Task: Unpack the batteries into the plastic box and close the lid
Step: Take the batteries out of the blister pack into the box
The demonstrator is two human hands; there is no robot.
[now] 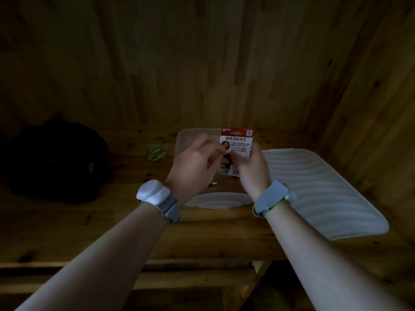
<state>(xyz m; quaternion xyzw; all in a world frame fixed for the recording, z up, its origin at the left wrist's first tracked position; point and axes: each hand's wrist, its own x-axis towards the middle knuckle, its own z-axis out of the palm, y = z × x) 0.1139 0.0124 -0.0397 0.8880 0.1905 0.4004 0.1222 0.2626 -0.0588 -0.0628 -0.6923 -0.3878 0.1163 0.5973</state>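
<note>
Both grips hold a battery pack over the open box.

The right grip (251,167) clasps the pack (237,140) by its lower right side, thumb across the printed card. The left grip (193,162) has its fingers curled at the pack's left edge and pinches it there, though motion blurs the fingertips. The pack stands upright above the clear box (182,140) on the wooden counter (112,221). A loose battery (213,184) lies inside the box near its front wall. The ribbed lid (325,187) lies flat just right of the box. Green batteries (156,152) lie left of the box, and a black bag (56,162) sits farther left.
</note>
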